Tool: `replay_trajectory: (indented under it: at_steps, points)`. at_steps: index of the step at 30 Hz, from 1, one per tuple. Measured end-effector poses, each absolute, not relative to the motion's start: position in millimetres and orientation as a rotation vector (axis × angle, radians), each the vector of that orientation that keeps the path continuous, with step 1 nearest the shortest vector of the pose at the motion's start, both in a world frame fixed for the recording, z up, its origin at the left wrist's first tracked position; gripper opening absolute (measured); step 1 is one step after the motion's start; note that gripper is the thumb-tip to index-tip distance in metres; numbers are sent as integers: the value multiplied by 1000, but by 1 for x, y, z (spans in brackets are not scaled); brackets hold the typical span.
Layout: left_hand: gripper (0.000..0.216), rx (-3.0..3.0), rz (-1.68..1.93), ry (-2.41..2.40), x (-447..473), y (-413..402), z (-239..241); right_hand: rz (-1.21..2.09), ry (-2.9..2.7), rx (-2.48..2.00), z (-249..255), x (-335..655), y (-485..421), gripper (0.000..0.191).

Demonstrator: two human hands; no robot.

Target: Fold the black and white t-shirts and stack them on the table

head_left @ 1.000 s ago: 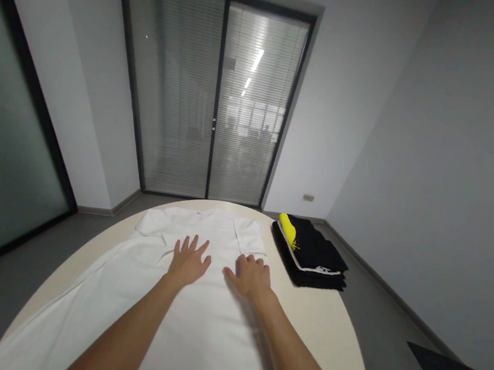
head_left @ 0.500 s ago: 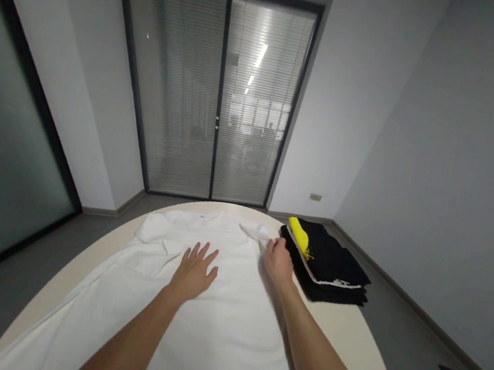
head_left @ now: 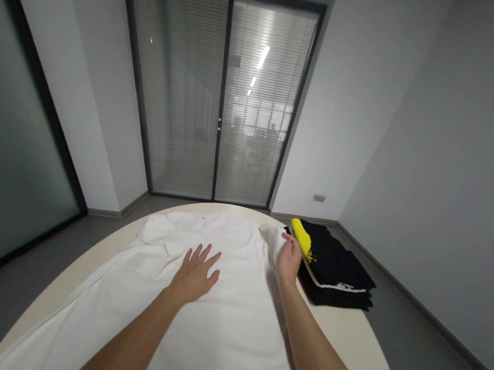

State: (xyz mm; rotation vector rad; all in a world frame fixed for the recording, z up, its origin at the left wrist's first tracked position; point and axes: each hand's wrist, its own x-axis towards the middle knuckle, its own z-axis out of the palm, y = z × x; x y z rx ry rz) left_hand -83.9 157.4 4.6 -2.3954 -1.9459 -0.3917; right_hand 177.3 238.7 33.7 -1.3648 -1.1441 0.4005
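A white T-shirt [head_left: 219,327] lies spread over the round table, its collar end toward the far edge and some wrinkles on the left side. My left hand [head_left: 195,274] rests flat on the upper middle of the shirt with its fingers spread. At the right side, my right hand [head_left: 288,258] is closed on the shirt's right sleeve, which is lifted a little and bunched beside the fingers. The far ends of the right fingers are partly hidden by the cloth and the hand itself.
Just right of my right hand is a stack of folded black garments [head_left: 337,263] with a yellow print on top. The pale round table [head_left: 357,351] curves away at both sides. Beyond it stand a glass partition with blinds [head_left: 186,92] and grey walls.
My right hand has moved slightly right, drawing the sleeve outward from the shirt's body. My left hand stays flat in the same place. The view has shifted slightly.
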Motion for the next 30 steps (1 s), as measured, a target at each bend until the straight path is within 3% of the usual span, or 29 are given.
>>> replay_trajectory:
  at_steps: [3, 7, 11, 14, 25, 30]
  points:
    - [53, -2394, -378, -1952, -83, 157, 6, 374, -1253, -1329, 34, 170, 231, 40]
    - [53, -2393, -364, -1951, -83, 157, 5, 326, -1596, -1441, 34, 158, 219, 51]
    - [53, -2380, -367, -1947, -83, 158, 5, 125, -1888, -1650, 36, 151, 212, 20]
    - [54, -2391, -355, -1953, -82, 158, 6, -12, -2002, -1648, 39, 150, 211, 16]
    - [55, -2404, -354, -1968, -83, 159, 5, 95, -2110, -1874, 47, 148, 205, 38]
    - [57, -2421, -400, -1944, -83, 156, 8, 234, -2140, -2055, 61, 133, 214, 67]
